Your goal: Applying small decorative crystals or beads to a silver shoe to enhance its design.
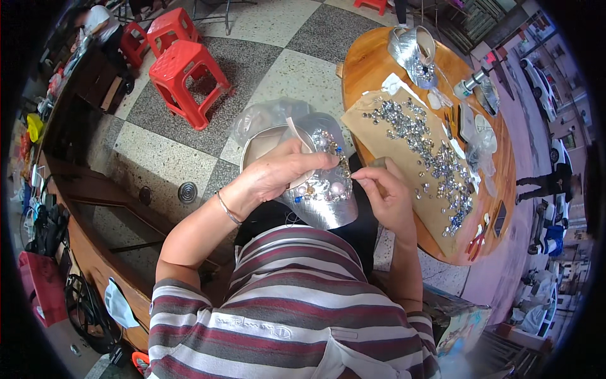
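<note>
A shiny silver cap [331,216] is held over my lap, its brim pointing toward my body and to the right. Pearls, blue beads and clear stones [320,189] cover part of it. My left hand [276,172] grips the cap, with the thumb stretched across the decorated part and the other fingers mostly hidden. Close to the cap's right edge, my right hand [386,194] has its thumb and forefinger pinched together; anything between them is too small to make out. Clear plastic [262,117] lies just beyond the cap.
On the wooden table [366,57] at right, loose stones [404,120] spread over brown paper [391,158]. A second silver cap [413,54], red-handled pliers [478,241] and a dark phone [500,219] are there. Red stools [186,79] stand ahead left; a wooden counter [95,278] runs along my left.
</note>
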Motion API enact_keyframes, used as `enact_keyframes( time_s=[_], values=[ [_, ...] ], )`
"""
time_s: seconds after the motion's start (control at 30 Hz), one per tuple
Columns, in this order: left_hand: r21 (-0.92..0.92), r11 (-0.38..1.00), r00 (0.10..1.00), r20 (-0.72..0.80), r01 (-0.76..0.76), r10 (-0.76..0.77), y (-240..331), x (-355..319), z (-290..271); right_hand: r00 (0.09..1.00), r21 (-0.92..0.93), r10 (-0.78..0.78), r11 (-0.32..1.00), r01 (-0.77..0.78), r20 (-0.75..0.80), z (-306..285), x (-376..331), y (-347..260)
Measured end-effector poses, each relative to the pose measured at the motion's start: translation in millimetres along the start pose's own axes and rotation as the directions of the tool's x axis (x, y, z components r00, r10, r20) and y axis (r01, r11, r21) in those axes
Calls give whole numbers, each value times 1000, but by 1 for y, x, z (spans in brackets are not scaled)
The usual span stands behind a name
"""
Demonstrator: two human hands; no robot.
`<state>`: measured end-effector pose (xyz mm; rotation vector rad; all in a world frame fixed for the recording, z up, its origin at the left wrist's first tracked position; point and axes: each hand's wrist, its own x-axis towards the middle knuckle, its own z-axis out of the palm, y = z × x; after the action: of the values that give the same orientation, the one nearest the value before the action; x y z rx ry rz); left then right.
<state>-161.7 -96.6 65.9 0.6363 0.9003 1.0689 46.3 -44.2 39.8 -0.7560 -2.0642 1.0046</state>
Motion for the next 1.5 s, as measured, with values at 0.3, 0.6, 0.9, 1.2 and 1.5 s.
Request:
enact_keyframes(
  time_s=[0.3,0.6,0.9,1.2,1.5],
  values=[
    [120,993,999,37,7,-11,0,5,-2,996,99,13,995,-22,94,-1,-2,12],
    [54,998,1000,-1,-21,22,1,7,12,963,519,131,821,-239,235,5,-7,19],
    [-18,999,997,-71,30,-32,-3,9,15,941,578,204,747,-328,270,5,-10,15],
    [51,998,995,-90,42,-38,-9,12,8,964,554,158,794,-252,213,5,-12,17],
    [-31,999,996,-79,37,-39,-11,12,14,964,586,160,769,-255,210,8,-17,22]
  ],
)
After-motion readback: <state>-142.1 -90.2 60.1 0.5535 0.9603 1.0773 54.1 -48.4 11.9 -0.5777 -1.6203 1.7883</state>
